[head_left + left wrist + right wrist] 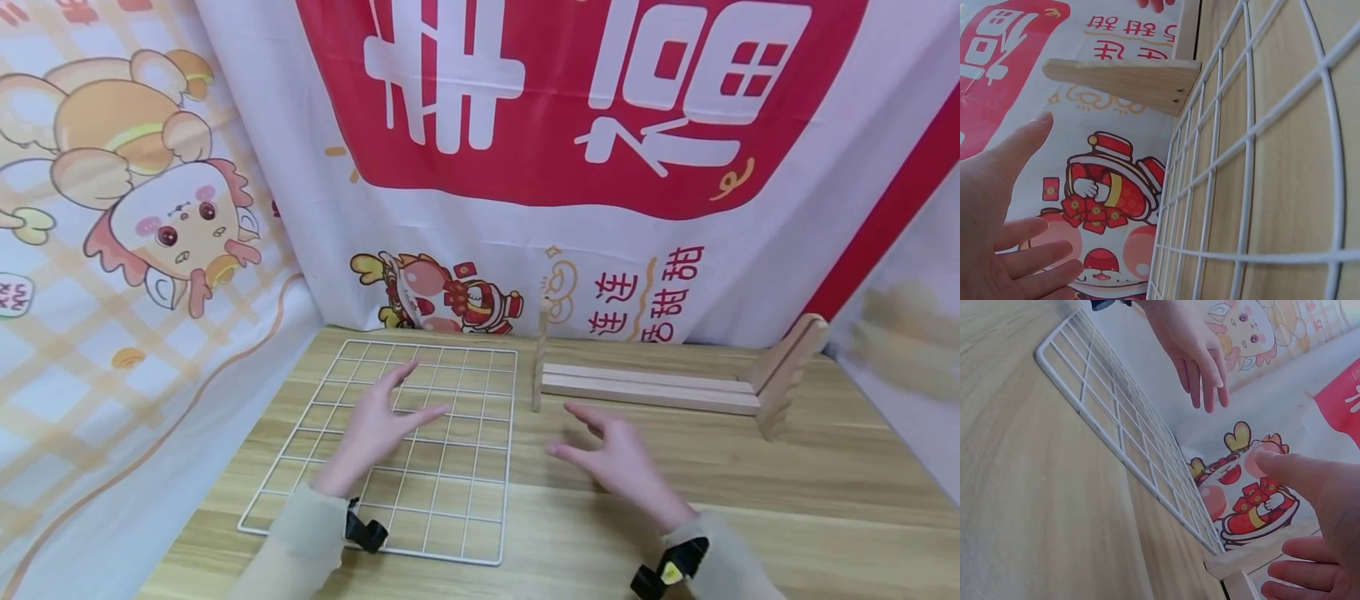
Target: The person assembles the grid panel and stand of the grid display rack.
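My left hand point(375, 429) hovers over a white wire grid panel point(510, 450) that lies flat on the table, thumb and fingers spread and holding nothing. To its right, my right hand point(618, 454) hangs above bare wood, in front of a wooden rack point(652, 390), its thumb and fingers apart and empty. The rack has a lengthwise slatted rail between two upright end pieces, the right one point(795, 375) notched along its edge. In the left wrist view the nearer end piece point(1129, 81) shows two small dark holes or screws.
The wood-grain table point(570, 533) runs back to a white cloth point(465, 221) printed with red shapes and cartoon figures. Another printed cloth point(247, 367) slopes down along the left side. Each wrist wears a small black camera point(366, 533) on a strap.
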`<state>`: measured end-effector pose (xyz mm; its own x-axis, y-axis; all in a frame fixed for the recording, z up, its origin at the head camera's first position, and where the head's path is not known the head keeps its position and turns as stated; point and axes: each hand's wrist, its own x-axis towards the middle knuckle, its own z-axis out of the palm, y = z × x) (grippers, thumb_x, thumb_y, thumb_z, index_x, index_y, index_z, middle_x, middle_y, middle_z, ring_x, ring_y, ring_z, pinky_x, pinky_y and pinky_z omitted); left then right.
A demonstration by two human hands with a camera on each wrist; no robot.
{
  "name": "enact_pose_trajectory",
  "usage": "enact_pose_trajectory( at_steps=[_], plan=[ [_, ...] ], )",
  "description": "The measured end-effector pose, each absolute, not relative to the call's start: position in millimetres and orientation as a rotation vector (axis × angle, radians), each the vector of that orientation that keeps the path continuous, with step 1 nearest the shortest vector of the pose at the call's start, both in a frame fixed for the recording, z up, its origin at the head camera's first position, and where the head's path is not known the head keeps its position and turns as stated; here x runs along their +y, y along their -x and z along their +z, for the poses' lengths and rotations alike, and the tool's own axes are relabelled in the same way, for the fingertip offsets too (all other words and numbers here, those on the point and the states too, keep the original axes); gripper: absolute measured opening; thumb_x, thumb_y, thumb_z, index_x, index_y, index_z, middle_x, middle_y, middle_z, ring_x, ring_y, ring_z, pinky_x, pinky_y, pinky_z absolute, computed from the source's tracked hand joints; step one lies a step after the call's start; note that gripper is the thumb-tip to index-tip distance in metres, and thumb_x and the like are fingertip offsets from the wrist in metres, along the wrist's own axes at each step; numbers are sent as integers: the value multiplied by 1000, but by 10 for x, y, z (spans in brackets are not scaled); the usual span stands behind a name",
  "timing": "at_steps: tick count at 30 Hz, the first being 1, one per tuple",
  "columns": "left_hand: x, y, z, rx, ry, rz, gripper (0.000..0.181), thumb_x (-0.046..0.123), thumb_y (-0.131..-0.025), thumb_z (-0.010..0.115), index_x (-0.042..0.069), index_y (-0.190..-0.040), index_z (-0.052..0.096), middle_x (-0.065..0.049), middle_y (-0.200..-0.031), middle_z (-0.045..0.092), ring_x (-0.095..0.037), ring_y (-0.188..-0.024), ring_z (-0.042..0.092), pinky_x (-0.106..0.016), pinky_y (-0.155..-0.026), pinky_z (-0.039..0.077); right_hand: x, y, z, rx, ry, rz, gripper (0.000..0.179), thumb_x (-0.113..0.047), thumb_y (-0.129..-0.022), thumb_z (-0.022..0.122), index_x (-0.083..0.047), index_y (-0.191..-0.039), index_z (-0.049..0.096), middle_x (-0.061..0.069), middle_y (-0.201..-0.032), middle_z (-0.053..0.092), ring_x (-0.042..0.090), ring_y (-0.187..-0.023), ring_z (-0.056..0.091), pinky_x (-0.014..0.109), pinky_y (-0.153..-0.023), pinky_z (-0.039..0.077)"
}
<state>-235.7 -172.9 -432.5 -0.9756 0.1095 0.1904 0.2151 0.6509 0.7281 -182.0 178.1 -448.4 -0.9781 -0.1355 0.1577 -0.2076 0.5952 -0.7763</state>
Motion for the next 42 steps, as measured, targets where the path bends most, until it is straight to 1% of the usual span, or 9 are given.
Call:
enact_pose_trajectory(
  at_steps=[5,10,16,20,28,31,35,39,42],
  plan=[
    [-1832,2398,-4382,-2724,272,-1220,100,62,-76,83,13,-154,44,-15,-155,44,-37,-141,41,-57,-112,37,1695,1805,-4543,-2731,-328,1371,75,-40,-80,88,-5,-141,60,14,-141,59,40,-124,58,53,-105,46],
    [-1934,2453,-4436,-2728,258,-1208,104,67,-73,81,10,-153,45,-17,-153,46,-37,-139,43,-56,-111,38,1590,1767,-4575,-2727,-366,1427,72,-34,-79,89,-4,-139,61,12,-138,62,35,-124,60,50,-105,46],
    [-2083,2481,-4464,-2725,210,-1268,93,47,-82,85,7,-154,42,-20,-154,43,-39,-141,40,-57,-112,36,1469,1743,-4594,-2724,-411,1525,71,-32,-80,89,-2,-139,61,11,-134,64,32,-126,59,49,-108,43],
    [-2212,2493,-4459,-2709,193,-1263,94,48,-82,85,5,-153,42,-19,-155,43,-39,-141,40,-57,-113,35,1411,1731,-4606,-2726,-425,1575,71,-32,-81,88,-1,-138,61,12,-135,64,34,-126,58,51,-108,42],
    [-2545,2504,-4480,-2688,163,-1263,94,40,-82,87,1,-153,40,-23,-153,44,-42,-140,40,-60,-114,31,1322,1699,-4624,-2729,-528,1572,72,-35,-81,88,-1,-139,61,13,-134,64,29,-124,60,48,-108,43],
    [-2674,2513,-4493,-2701,103,-1263,97,44,-82,86,3,-155,37,-23,-154,42,-43,-141,38,-61,-114,30,1308,1698,-4621,-2722,-550,1580,71,-34,-82,87,1,-138,60,16,-132,65,31,-121,62,50,-107,44],
    [-2814,2482,-4471,-2705,40,-1282,97,46,-85,83,0,-155,35,-26,-155,39,-45,-141,36,-61,-114,30,1302,1693,-4631,-2725,-563,1626,71,-33,-82,87,4,-137,60,18,-133,63,35,-121,62,53,-106,44],
    [-2961,2459,-4482,-2708,-4,-1273,99,49,-85,82,-4,-154,34,-30,-153,39,-48,-140,37,-60,-114,32,1288,1682,-4656,-2731,-570,1697,72,-34,-83,86,6,-136,59,19,-136,61,35,-122,61,51,-106,45],
    [-3071,2455,-4517,-2730,-46,-1238,98,51,-86,80,-6,-153,36,-32,-150,42,-50,-137,41,-59,-111,36,1277,1672,-4673,-2735,-583,1728,71,-33,-84,86,6,-136,59,19,-137,61,35,-121,62,47,-104,47]
  ],
)
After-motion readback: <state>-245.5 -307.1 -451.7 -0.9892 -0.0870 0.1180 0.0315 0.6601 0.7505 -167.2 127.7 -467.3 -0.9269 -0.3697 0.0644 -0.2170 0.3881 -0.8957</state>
